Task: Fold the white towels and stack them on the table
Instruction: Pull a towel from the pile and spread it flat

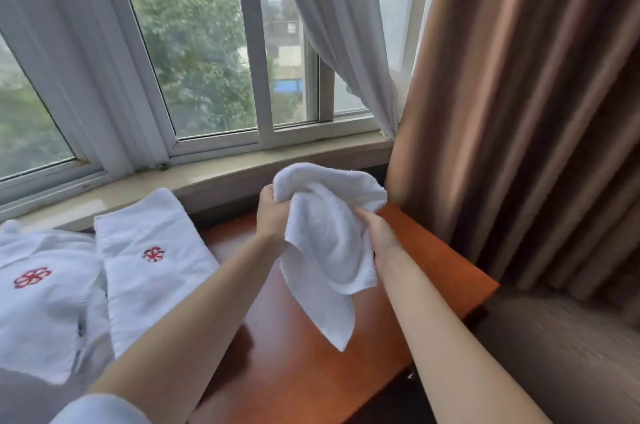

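A small white towel (325,243) hangs crumpled in the air above the orange-brown wooden table (298,361). My left hand (273,212) grips its upper left part and my right hand (377,233) grips its right side. One corner of it dangles down towards the table top. Two white towels with red flower emblems lie flat on the left of the table: one (152,267) next to my left forearm, the other (41,299) at the far left edge of the view.
A stone window sill (221,174) runs along the far side of the table, with a window behind it. A brown curtain (519,112) hangs close to the table's right end. A grey sheer curtain (346,35) hangs beside it.
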A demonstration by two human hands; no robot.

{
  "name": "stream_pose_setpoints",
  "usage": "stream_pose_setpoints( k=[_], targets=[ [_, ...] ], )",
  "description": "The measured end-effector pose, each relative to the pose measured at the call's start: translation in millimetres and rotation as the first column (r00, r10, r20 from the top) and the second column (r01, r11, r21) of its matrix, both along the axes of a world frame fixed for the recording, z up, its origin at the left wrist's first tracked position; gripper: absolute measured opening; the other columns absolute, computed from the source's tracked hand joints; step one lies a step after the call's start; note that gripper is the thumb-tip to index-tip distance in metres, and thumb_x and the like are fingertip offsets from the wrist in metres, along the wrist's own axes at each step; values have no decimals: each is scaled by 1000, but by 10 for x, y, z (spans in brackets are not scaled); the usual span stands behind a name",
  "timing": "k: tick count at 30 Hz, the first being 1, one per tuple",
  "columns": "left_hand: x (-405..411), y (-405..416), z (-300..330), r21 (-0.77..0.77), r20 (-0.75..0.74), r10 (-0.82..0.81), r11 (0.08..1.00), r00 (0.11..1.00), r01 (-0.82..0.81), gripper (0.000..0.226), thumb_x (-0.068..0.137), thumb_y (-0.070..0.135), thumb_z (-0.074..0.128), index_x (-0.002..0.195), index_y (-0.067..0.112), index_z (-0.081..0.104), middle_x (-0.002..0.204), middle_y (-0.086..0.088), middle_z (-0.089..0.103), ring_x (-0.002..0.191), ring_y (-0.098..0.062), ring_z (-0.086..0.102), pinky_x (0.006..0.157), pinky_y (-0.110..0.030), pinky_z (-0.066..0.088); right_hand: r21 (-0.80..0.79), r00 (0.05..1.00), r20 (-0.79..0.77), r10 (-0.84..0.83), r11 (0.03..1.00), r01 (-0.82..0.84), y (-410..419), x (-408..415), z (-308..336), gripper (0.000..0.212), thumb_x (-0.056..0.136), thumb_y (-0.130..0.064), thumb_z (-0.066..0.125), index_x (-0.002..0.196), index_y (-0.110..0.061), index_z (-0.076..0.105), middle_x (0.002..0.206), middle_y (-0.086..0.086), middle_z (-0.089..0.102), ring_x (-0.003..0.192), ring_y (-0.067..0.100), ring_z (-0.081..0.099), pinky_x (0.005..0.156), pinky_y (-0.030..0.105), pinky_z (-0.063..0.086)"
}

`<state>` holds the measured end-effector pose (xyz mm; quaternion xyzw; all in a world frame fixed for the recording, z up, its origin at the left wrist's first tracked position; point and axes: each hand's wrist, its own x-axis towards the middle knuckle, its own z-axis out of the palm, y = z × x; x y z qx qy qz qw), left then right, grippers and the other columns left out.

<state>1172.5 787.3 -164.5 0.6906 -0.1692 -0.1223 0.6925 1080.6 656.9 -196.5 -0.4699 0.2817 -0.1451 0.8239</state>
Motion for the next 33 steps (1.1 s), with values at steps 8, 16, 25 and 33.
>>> stream_pose_setpoints(
  k=[8, 16, 25, 33],
  targets=[
    [-116, -841, -130, 168, -78, 138, 978, 987, -123, 14, 58, 27, 64, 67, 16, 62, 64, 1, 61, 66, -19, 58, 64, -33, 49, 9, 986, -111, 125, 992, -125, -951, 41, -180, 39, 93, -17, 60, 127, 3, 59, 125, 21, 62, 118, 32, 59, 107, 44, 43],
    [421, -1350, -673, 529, -195, 114, 848, 974, 7, 20, 76, 32, 58, 60, 21, 52, 53, 6, 54, 47, -8, 53, 39, -16, 38, -110, 894, -397, 210, 956, -273, -1537, 459, -650, 22, 86, -17, 69, 98, 0, 61, 74, 5, 66, 53, 11, 61, 33, 13, 39],
    [1119, -1368, -991, 622, -538, 317, 774, 781, 114, 11, 82, 14, 54, 71, 16, 50, 55, 2, 44, 49, -10, 42, 49, -18, 35, -287, 414, -798, 438, 327, -900, -1796, 1543, -551, 23, 91, -30, 61, 98, -9, 55, 93, 4, 61, 74, 17, 57, 55, 26, 44],
    [903, -702, -776, 543, -677, 496, 835, 545, -85, 26, 70, 32, 78, 56, 21, 59, 45, 5, 45, 35, -6, 32, 36, -16, 22, -644, 844, -116, 524, 607, -466, -1458, 2506, -204, 70, 88, -22, 64, 148, -28, 31, 158, -5, 15, 137, 12, 30, 116, 40, 23]
  ],
)
